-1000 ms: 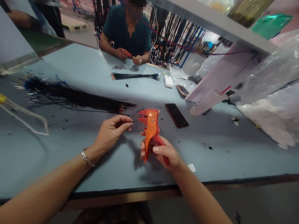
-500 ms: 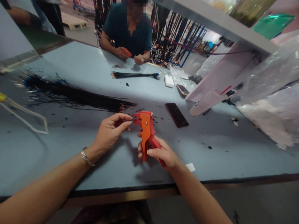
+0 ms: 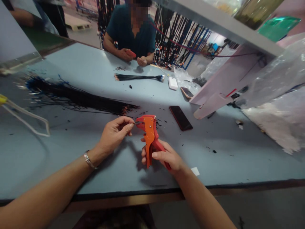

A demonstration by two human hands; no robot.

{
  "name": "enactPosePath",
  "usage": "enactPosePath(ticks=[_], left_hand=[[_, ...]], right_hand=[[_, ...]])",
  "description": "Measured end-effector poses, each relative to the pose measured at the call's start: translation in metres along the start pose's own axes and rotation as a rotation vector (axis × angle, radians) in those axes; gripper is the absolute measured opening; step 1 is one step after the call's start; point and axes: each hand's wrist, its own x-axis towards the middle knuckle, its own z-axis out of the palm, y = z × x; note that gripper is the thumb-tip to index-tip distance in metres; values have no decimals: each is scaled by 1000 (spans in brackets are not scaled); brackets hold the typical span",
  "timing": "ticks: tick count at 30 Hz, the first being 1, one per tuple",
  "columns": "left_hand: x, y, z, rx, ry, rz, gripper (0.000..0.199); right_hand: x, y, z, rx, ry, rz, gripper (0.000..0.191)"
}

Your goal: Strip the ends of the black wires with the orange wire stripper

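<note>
Across the work area, a blue-grey table carries all items listed. Clear plastic bags crowd its right side, beside a pale upright panel under a shelf. At the far side, a person holds a red tool. One large bundle of black wires extends from the left; its copper-coloured ends lie just beyond the left hand. That hand pinches a black wire between thumb and fingertips. The right hand is wrapped around the handles of an orange-and-red hand tool, raised above the table; the wire reaches its red jaws. Beyond lies a smaller wire bundle. Right of the hand tool rests a dark phone; farther back are a second phone and a white box. A white slip lies near the right forearm. Faint marking by the front edge is too small to read. Black scraps lie behind the hand tool.
</note>
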Motion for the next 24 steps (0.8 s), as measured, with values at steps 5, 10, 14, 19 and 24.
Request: enactPosePath(ticks=[5, 10, 14, 19, 24], left_hand=[[1, 0, -1, 39, -22, 20, 18], [0, -5, -2, 39, -58, 45, 20], [0, -6, -2, 28, -89, 51, 20], [-1, -2, -2, 13, -101, 66, 19], [-2, -2, -2, -2, -110, 62, 18]], right_hand=[[-2, -2, 0, 47, -55, -21, 51], [-2, -2, 1, 13, -82, -28, 51], [-1, -2, 1, 16, -64, -21, 51], [-1, -1, 1, 31, -59, -3, 48], [-1, 1, 0, 26, -47, -17, 46]])
